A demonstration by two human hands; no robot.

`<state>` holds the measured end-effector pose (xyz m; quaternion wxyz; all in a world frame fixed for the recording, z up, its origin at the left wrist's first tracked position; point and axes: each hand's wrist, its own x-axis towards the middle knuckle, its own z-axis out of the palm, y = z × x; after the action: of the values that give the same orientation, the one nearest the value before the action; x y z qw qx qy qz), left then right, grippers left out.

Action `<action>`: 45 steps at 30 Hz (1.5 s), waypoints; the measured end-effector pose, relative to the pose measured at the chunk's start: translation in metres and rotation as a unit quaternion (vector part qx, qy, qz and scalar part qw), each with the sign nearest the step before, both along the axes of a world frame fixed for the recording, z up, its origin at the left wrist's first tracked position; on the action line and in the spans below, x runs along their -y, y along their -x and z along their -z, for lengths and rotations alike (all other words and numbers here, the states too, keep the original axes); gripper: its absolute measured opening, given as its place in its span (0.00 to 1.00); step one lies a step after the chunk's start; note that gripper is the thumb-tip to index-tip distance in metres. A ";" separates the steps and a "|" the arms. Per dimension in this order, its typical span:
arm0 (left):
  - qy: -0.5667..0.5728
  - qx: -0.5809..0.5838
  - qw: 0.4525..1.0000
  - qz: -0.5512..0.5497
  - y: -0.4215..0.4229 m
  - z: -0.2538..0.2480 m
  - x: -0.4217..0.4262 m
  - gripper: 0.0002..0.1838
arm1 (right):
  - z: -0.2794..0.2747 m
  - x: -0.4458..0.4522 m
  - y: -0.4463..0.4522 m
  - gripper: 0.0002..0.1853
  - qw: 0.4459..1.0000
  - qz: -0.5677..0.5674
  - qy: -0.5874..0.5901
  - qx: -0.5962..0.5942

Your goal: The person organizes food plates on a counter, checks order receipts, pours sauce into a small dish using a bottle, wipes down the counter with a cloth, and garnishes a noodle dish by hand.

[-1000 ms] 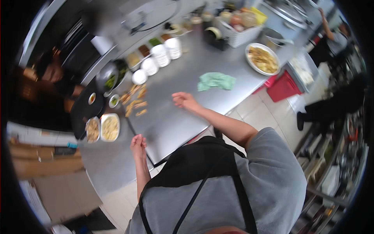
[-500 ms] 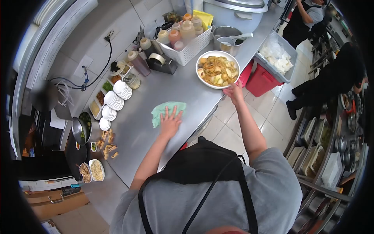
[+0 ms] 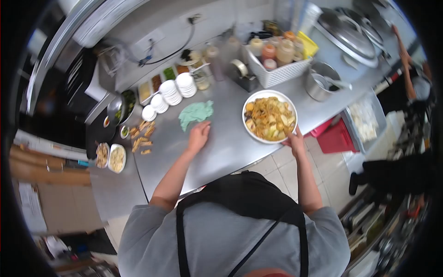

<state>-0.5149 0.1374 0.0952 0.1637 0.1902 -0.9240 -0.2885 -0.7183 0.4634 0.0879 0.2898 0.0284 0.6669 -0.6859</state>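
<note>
My right hand (image 3: pixel 296 141) grips the near right rim of a white bowl (image 3: pixel 246 127), with the thumb at the edge and fingers underneath. The bowl is full of noodles (image 3: pixel 270 117) mixed with pale chunks and sits over the counter near its front edge. My left hand (image 3: pixel 199 135) is just below a crumpled green cloth (image 3: pixel 195 113) on the steel counter. Its fingers are loosely bent with nothing visible in them; whether the fingertips touch the cloth is unclear.
Stacked white dishes (image 3: pixel 170 93) and trays of toppings (image 3: pixel 157 83) line the wall side. A white basket of sauce bottles (image 3: pixel 276 76) and a steel pot (image 3: pixel 318 87) stand behind the bowl. Fried sticks (image 3: pixel 143 134) lie at left. A grey bin (image 3: pixel 376 117) stands beyond the counter.
My left hand has drawn back from lying flat on the green cloth, which is now more crumpled. The bowl has come nearer to me over the counter with my right hand. My view has turned.
</note>
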 end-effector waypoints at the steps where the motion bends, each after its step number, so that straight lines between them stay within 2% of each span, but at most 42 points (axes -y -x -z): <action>1: -0.056 0.014 0.998 -0.012 -0.008 0.005 -0.003 0.15 | -0.003 0.009 -0.011 0.33 0.999 -0.034 -0.008 0.005; 2: -0.056 0.010 0.998 -0.032 -0.016 0.008 -0.004 0.15 | -0.008 0.022 -0.024 0.35 0.997 -0.066 0.020 0.019; 3: -0.227 0.007 0.969 -0.092 -0.024 0.011 -0.006 0.15 | -0.002 0.033 -0.032 0.36 0.993 -0.114 0.017 0.030; 4: -0.392 0.000 0.908 -0.145 -0.034 0.013 -0.005 0.16 | -0.001 0.048 -0.044 0.36 0.988 -0.146 0.033 0.040; 5: -0.392 -0.008 0.906 -0.156 -0.047 0.013 -0.001 0.16 | -0.003 0.064 -0.056 0.37 0.982 -0.176 0.049 0.050; 7: -0.476 0.040 0.852 -0.215 -0.078 0.012 0.011 0.21 | -0.011 0.094 -0.075 0.38 0.955 -0.291 0.019 0.047; 9: -0.477 0.054 0.835 -0.267 -0.114 0.004 0.020 0.22 | -0.012 0.125 -0.089 0.36 0.941 -0.333 0.021 0.047; 11: -0.436 0.059 0.839 -0.320 -0.160 0.012 0.036 0.20 | -0.011 0.161 -0.088 0.30 0.863 -0.499 -0.062 -0.050; 12: -0.424 0.031 0.844 -0.326 -0.179 0.012 0.040 0.20 | -0.018 0.187 -0.090 0.23 0.845 -0.500 -0.117 -0.152; 13: -0.411 0.003 0.850 -0.331 -0.197 0.012 0.043 0.20 | -0.029 0.214 -0.088 0.23 0.841 -0.502 -0.109 -0.167; 15: -0.408 -0.023 0.838 -0.361 -0.227 0.018 0.052 0.21 | -0.055 0.271 -0.083 0.20 0.797 -0.419 -0.043 -0.432; 17: -0.404 -0.047 0.831 -0.380 -0.243 0.009 0.051 0.22 | -0.090 0.339 -0.074 0.14 0.771 -0.383 0.026 -0.508; 19: -0.421 -0.070 0.813 -0.396 -0.250 0.003 0.048 0.22 | -0.102 0.415 -0.063 0.11 0.722 -0.306 -0.020 -0.621; 21: -0.443 -0.087 0.790 -0.415 -0.251 0.000 0.046 0.22 | -0.097 0.490 -0.048 0.10 0.622 -0.350 -0.178 -0.678; 23: -0.452 -0.126 0.778 -0.417 -0.249 -0.001 0.041 0.23 | -0.074 0.544 -0.038 0.10 0.582 -0.405 -0.262 -0.655; 24: -0.442 -0.122 0.782 -0.422 -0.247 -0.003 0.041 0.23 | -0.073 0.555 -0.039 0.10 0.580 -0.409 -0.259 -0.655; 26: -0.449 -0.124 0.775 -0.428 -0.247 -0.004 0.040 0.23 | -0.065 0.567 -0.036 0.11 0.618 -0.400 -0.280 -0.616; 27: -0.454 -0.128 0.771 -0.427 -0.246 -0.005 0.041 0.23 | -0.063 0.574 -0.033 0.11 0.615 -0.407 -0.278 -0.616; 29: -0.469 -0.133 0.758 -0.434 -0.248 -0.002 0.043 0.23 | -0.052 0.586 -0.023 0.14 0.588 -0.464 -0.346 -0.565; 33: -0.452 -0.141 0.769 -0.429 -0.251 0.010 0.045 0.23 | -0.032 0.601 -0.019 0.12 0.598 -0.443 -0.339 -0.576; 35: -0.462 -0.132 0.766 -0.428 -0.248 -0.001 0.043 0.23 | -0.016 0.602 -0.010 0.11 0.588 -0.404 -0.308 -0.630; 37: -0.492 -0.143 0.739 -0.438 -0.240 -0.015 0.042 0.24 | -0.017 0.599 -0.004 0.09 0.561 -0.372 -0.301 -0.676; 41: -0.496 -0.145 0.734 -0.440 -0.236 -0.008 0.046 0.23 | -0.027 0.600 0.005 0.08 0.595 -0.353 -0.301 -0.657; 43: -0.498 -0.159 0.737 -0.429 -0.233 -0.006 0.046 0.23 | -0.050 0.573 0.001 0.07 0.730 -0.376 -0.170 -0.545; 44: -0.502 -0.159 0.733 -0.432 -0.231 -0.008 0.046 0.23 | -0.048 0.578 0.003 0.08 0.913 -0.352 -0.010 -0.205; 45: -0.505 -0.157 0.731 -0.431 -0.231 -0.007 0.047 0.23 | -0.045 0.578 0.008 0.10 0.933 -0.340 0.084 -0.089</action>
<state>-0.2838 0.0902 0.1018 0.2929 0.5750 -0.4221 -0.6367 -0.7268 -0.1149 0.1334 0.4462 -0.2856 0.6001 -0.5994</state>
